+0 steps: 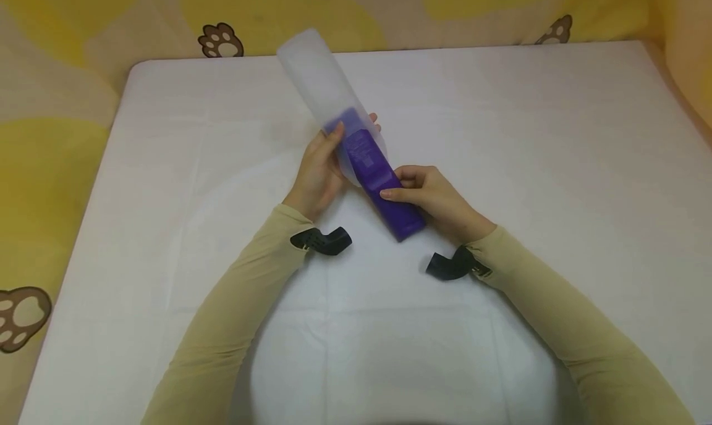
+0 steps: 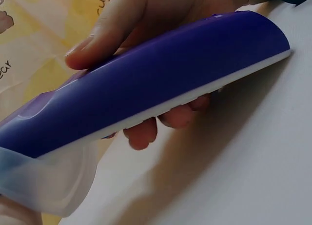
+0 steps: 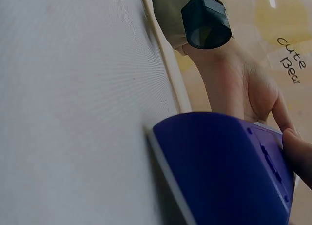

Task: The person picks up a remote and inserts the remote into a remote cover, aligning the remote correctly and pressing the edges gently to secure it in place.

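Observation:
A long purple case-like object with a pale underside slants over the middle of the table, its upper end inside a translucent plastic sleeve. My left hand grips the sleeve's lower part, thumb on top over the purple piece and fingertips showing beyond the far edge. My right hand pinches the purple piece near its lower end, thumb on the upper face and the other fingers beneath. In the left wrist view the purple side runs into the sleeve's rounded lip. Its exact kind cannot be told.
A white-covered table lies under both hands. Behind it hangs a yellow patterned cloth with paw prints. Black camera mounts sit on the left wrist and right wrist, close to the table.

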`<control>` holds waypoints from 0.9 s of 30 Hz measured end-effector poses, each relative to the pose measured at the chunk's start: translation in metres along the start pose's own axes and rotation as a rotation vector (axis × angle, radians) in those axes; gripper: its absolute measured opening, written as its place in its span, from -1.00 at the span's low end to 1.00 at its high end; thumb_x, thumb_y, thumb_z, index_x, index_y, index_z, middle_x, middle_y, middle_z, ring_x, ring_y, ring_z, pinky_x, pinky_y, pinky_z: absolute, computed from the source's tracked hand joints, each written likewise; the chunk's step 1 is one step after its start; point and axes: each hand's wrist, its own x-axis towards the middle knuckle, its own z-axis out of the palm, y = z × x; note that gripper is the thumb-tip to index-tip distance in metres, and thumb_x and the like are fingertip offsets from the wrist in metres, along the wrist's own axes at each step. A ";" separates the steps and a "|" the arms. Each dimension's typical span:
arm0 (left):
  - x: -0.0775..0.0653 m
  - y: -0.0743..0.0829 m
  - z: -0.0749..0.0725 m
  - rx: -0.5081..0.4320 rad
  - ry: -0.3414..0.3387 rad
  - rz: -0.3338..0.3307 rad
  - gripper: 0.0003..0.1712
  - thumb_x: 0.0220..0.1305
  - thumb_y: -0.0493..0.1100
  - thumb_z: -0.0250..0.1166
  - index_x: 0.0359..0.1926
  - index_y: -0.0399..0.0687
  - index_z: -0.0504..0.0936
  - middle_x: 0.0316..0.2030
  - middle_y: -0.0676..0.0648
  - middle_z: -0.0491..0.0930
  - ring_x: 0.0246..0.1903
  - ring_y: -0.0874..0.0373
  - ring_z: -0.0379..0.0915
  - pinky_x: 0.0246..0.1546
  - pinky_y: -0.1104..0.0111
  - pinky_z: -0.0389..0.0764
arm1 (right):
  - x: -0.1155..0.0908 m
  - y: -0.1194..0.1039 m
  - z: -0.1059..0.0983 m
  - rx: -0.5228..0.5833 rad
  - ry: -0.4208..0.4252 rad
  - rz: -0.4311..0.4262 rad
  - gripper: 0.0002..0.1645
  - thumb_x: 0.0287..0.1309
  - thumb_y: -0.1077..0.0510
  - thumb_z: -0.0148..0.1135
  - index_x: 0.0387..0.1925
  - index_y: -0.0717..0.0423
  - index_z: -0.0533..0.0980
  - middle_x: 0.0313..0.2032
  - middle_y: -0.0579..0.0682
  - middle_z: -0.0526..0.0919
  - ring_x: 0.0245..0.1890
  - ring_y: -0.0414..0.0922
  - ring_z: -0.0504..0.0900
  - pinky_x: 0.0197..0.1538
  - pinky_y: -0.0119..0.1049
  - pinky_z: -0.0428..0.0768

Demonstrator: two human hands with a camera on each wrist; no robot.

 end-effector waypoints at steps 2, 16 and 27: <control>0.001 0.001 -0.001 -0.026 0.012 0.006 -0.59 0.50 -0.19 -0.17 0.28 -0.24 0.21 0.26 -0.38 0.29 0.24 -0.12 0.28 0.23 0.15 0.30 | 0.000 0.000 -0.001 -0.021 -0.022 0.007 -0.75 0.08 0.22 0.31 -0.18 0.21 0.51 -0.35 0.02 0.61 -0.40 -0.11 0.56 -0.29 -0.30 0.59; 0.002 0.001 -0.004 -0.027 0.002 0.008 -0.58 0.51 -0.17 -0.18 0.30 -0.19 0.19 0.25 -0.40 0.29 0.23 -0.15 0.28 0.23 0.13 0.30 | -0.001 -0.002 -0.008 -0.141 -0.135 0.000 -0.58 0.07 0.26 0.30 -0.02 0.28 0.42 -0.17 0.07 0.66 -0.21 -0.10 0.61 -0.12 -0.29 0.59; 0.001 0.001 -0.003 -0.015 -0.003 -0.018 -0.56 0.51 -0.17 -0.19 0.32 -0.19 0.17 0.26 -0.40 0.27 0.24 -0.13 0.27 0.24 0.14 0.29 | -0.002 -0.002 -0.013 -0.169 -0.193 -0.089 -0.70 0.04 0.26 0.04 -0.15 0.29 0.37 -0.40 -0.08 0.58 -0.44 -0.21 0.44 -0.35 -0.40 0.39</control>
